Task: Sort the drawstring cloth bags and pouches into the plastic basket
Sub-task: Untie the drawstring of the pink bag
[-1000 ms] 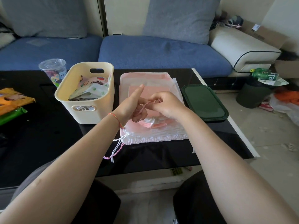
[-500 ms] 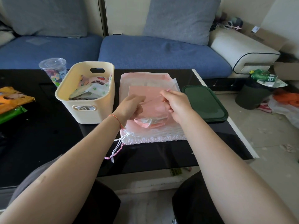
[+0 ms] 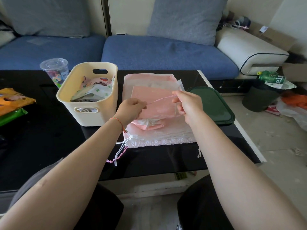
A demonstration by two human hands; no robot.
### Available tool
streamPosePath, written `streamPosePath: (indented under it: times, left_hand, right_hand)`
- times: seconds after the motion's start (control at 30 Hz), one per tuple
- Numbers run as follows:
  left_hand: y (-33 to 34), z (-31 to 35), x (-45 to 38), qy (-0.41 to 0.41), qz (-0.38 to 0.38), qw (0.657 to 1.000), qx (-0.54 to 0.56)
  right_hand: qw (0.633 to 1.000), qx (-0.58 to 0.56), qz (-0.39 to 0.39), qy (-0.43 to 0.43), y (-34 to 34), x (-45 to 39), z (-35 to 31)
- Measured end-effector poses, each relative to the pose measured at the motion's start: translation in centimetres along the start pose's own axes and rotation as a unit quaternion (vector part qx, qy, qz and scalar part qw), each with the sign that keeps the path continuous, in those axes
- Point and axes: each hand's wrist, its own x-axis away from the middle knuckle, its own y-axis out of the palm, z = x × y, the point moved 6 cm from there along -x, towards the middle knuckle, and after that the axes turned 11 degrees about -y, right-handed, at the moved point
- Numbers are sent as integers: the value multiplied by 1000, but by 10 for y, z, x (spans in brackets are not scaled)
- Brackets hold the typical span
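Hands met over a stack of pink cloth on the black table [image 3: 49, 143]. The left hand [image 3: 131, 110] had its fingers curled, pinching one end of a thin pink drawstring [image 3: 160, 99]; the right hand [image 3: 187, 105] pinched the other end between thumb and forefinger, so the cord ran taut between them. The right hand's lower fingers were also curled against the edge of a small pink pouch [image 3: 154, 105], though how firmly they held it could not be told, since the hand covered that edge. The pouch's gathered mouth lay nearest the person, partly hidden under both wrists.

Beneath the pouch lay a larger pale pink bag [image 3: 159, 136], flat on the table, its ruffled opening toward the near edge and its white and pink cords [image 3: 119, 153] trailing off to the left. How many bags were stacked there was hard to make out, as the layers overlapped.

Just left of the stack stood the cream plastic basket [image 3: 106, 113], holding printed cloth bags [image 3: 98, 90] whose lower parts were hidden by its wall. A clear lidded cup [image 3: 54, 70] stood behind the basket, a dark green lid [image 3: 211, 103] lay to the right of the stack, and an orange packet [image 3: 11, 100] was cut off by the left edge.
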Motion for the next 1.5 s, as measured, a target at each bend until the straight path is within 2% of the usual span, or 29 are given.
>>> streamPosePath:
  times: [0.07,0.17,0.23,0.3,0.37,0.5,0.57,0.67,0.73,0.83,0.9,0.97,1.03,1.1,1.17,1.3,1.4,1.5]
  left_hand:
    - [-3,0,-1,10,24,999,-23]
    - [-6,0,-1,43,55,991,-114]
    - [-5,-3,-2,58,55,981,-175]
    - [-4,-3,2,62,52,978,-190]
    - [-4,1,4,63,55,983,-164]
    - [1,26,16,98,53,991,-77]
    - [9,42,27,126,11,992,-8]
    - [29,57,44,145,-123,980,50]
    - [32,52,42,114,-144,982,44]
    - [26,37,29,45,-126,991,9]
    - [18,32,23,30,-121,992,20]
    - [9,26,18,19,-105,994,26]
    - [0,22,14,22,-61,998,-18]
    - [-7,22,11,52,10,992,-113]
    - [-8,21,10,80,56,981,-170]
    - [-8,12,7,88,78,976,-182]
    - [-9,13,8,94,92,976,-175]
    - [-8,18,9,111,116,972,-173]
  right_hand:
    - [999,-19,30,25,-5,0,1]
    - [994,-71,69,44,-10,-2,6]
    - [991,-88,94,47,-14,-3,8]
    - [991,-88,95,38,-16,-4,7]
    - [995,-88,44,11,-11,-3,1]
    - [985,-60,-156,-50,18,7,-17]
    - [973,-18,-221,-67,31,18,-24]
    - [971,0,-228,-66,41,27,-30]
    - [976,2,-204,-70,38,26,-29]
    - [987,29,-136,-82,24,16,-23]
    - [991,65,-67,-99,9,6,-20]
    - [981,130,-38,-139,-4,-2,-21]
    - [952,238,-81,-177,-6,-7,-21]
    - [891,380,-161,-189,0,-6,-15]
    - [832,478,-231,-158,5,-3,-2]
    - [783,523,-331,-69,4,8,15]
    - [791,513,-321,-92,5,12,10]
    - [851,449,-246,-118,2,9,3]
